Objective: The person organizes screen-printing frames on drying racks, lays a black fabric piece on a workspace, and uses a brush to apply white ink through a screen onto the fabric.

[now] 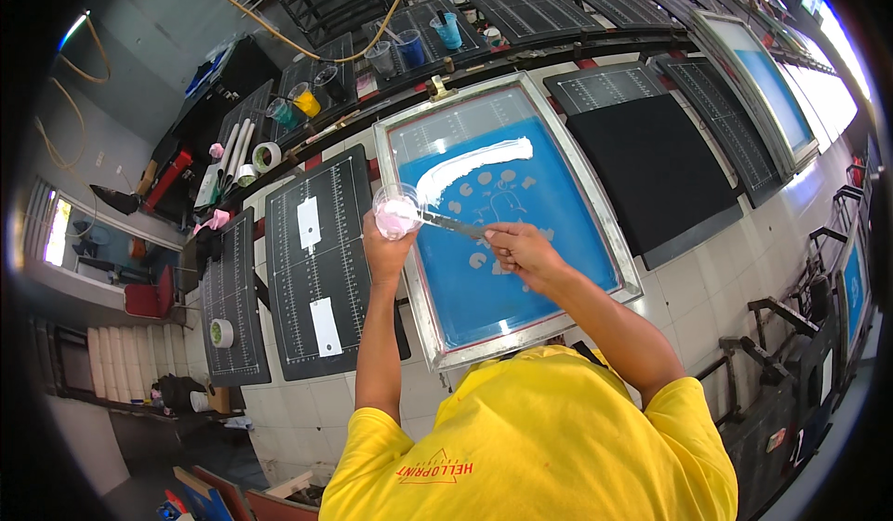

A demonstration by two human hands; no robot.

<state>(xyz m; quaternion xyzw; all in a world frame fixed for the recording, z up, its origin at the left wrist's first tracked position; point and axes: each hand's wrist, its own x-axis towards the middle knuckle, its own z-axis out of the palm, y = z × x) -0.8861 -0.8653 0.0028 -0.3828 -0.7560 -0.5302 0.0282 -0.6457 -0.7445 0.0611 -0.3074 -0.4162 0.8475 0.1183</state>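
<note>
A clear plastic cup [398,195] of white, slightly pinkish ink is held in my left hand [385,253], over the left side of a screen-printing frame. My right hand [526,253] grips a flat ink spatula [456,227], whose far end reaches the cup's rim. Below both hands lies the metal screen frame [588,191] with its blue-coated mesh [484,302]. A thick curved band of white ink [474,162] is spread across the upper part of the mesh. Under it, pale open stencil shapes show, partly covered by my right hand and the spatula.
Left of the frame stands a black ruled board [349,270] with two white cards [325,327]. A black fabric-covered board [651,167] is at the right. Ink cups [304,100] and tape rolls [266,156] line the far rail. Another screen [758,84] leans at upper right.
</note>
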